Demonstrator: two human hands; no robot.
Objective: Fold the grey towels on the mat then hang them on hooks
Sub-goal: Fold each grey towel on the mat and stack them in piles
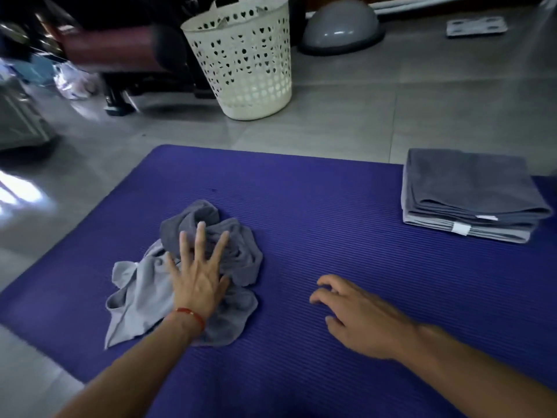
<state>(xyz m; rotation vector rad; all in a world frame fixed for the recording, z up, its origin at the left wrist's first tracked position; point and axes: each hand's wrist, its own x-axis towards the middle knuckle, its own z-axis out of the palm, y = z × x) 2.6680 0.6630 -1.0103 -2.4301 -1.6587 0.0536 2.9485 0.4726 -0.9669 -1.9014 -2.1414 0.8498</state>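
Observation:
A crumpled heap of grey towels (138,294) lies on the left part of the purple mat (316,206); a darker grey one is bunched on top of a lighter one. My left hand (197,273), with a red string at the wrist, rests flat on the heap with fingers spread and straight. Over the bare mat to the right of the heap is my right hand (355,315), its fingers loosely curled and holding nothing. A neat stack of folded grey towels (470,191) sits at the mat's far right edge.
A white perforated laundry basket (244,61) stands on the tiled floor beyond the mat. A grey dome-shaped balance trainer (340,25) and a flat scale (476,25) lie further back. Dark exercise equipment (120,55) stands at the back left.

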